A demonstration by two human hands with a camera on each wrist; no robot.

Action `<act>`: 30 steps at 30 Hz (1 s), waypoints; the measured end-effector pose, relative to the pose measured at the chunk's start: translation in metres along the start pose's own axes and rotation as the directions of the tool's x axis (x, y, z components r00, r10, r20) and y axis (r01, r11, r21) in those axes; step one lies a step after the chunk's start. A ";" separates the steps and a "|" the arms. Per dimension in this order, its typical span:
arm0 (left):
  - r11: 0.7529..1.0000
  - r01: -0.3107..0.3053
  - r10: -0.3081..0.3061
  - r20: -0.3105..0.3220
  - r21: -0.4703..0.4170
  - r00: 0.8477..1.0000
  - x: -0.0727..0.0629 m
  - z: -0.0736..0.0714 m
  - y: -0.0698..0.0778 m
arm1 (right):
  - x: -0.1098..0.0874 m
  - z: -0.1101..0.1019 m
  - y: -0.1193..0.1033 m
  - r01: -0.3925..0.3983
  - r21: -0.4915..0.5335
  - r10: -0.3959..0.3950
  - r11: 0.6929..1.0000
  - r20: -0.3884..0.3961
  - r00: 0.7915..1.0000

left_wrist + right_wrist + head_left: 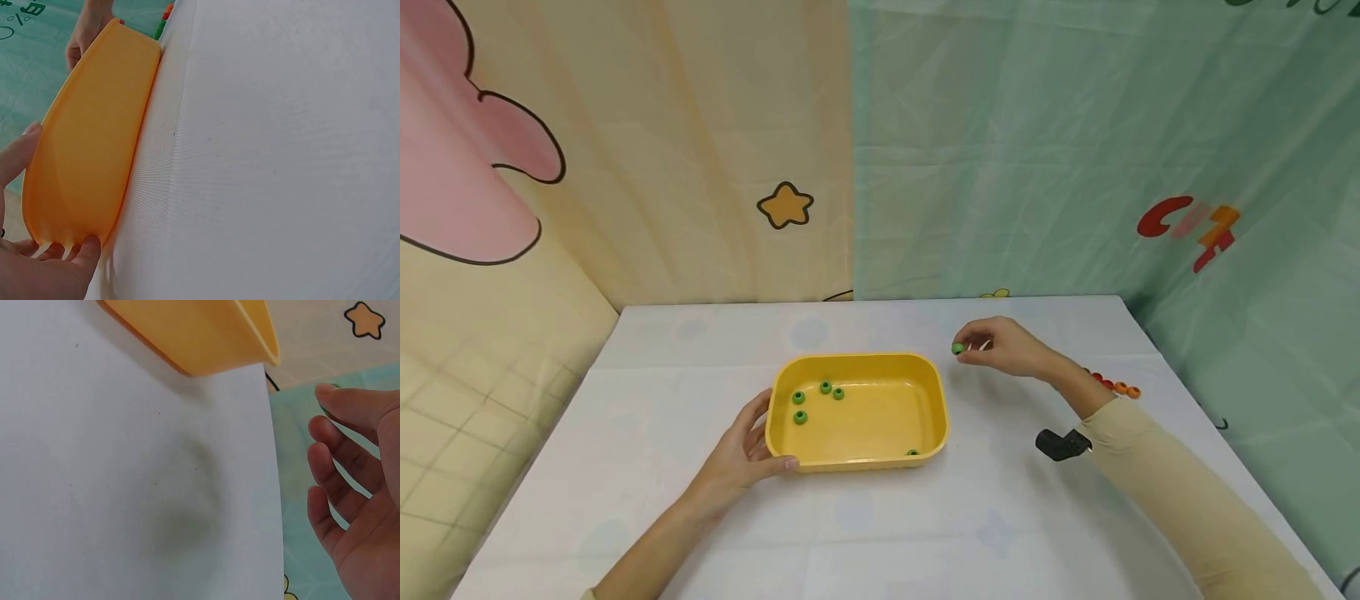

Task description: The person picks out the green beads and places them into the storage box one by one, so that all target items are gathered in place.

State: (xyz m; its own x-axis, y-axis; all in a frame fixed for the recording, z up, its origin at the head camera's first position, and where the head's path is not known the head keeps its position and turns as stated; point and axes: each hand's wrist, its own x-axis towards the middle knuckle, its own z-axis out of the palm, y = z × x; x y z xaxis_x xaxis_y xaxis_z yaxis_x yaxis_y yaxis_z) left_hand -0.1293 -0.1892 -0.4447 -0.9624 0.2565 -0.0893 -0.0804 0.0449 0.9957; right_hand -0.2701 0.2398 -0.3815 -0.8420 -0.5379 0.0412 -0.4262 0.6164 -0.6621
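Note:
A yellow tray (865,460) sits on the white table with several green beads (801,417) inside, most of them near its left end and one at the front right. My left hand (747,446) grips the tray's left end, thumb at the front corner and fingers along the side; the left wrist view shows these fingers (90,250) against the tray wall (94,137). Above the table, to the right of the tray, my right hand (1003,346) pinches a green bead (958,348) between thumb and fingertips. In the right wrist view the thumb mostly hides this bead.
A row of red and orange beads (1122,388) lies on the right side of the table, partly behind my right forearm. A black object (1062,444) is beside the right sleeve (1180,492). Printed curtains (1045,167) hang behind the table's back edge.

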 end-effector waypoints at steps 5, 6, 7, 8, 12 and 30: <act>1.000 0.006 -0.006 0.000 -0.008 1.000 0.000 0.000 0.000 | 0.013 0.006 -0.013 0.040 0.012 -0.041 0.999 0.033 0.999; 1.000 0.004 -0.004 0.001 -0.011 1.000 0.000 0.000 0.000 | 0.016 0.008 -0.015 0.049 0.015 -0.049 0.999 0.040 0.998; 1.000 0.002 -0.002 0.002 -0.014 1.000 -0.001 0.000 -0.001 | 0.018 0.009 -0.017 0.055 0.018 -0.056 0.998 0.048 0.997; 1.000 -0.001 0.001 0.004 -0.016 1.000 -0.001 0.000 -0.001 | 0.021 0.011 -0.020 0.061 0.018 -0.062 0.998 0.055 0.997; 1.000 -0.007 0.007 0.003 -0.023 1.000 -0.001 0.000 -0.002 | 0.030 0.016 -0.027 0.077 0.019 -0.078 0.997 0.077 0.994; 1.000 -0.007 0.007 0.002 0.000 1.000 -0.001 0.000 0.000 | 0.064 0.038 -0.060 0.161 0.036 -0.164 0.986 0.157 0.974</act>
State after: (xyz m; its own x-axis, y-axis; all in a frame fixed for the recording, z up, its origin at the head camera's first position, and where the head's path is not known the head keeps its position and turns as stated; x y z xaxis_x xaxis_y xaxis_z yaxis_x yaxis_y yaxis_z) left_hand -0.1288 -0.1894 -0.4451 -0.9624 0.2590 -0.0820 -0.0734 0.0428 0.9964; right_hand -0.2860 0.1458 -0.3676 -0.6979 -0.7155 0.0314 -0.5440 0.5011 -0.6730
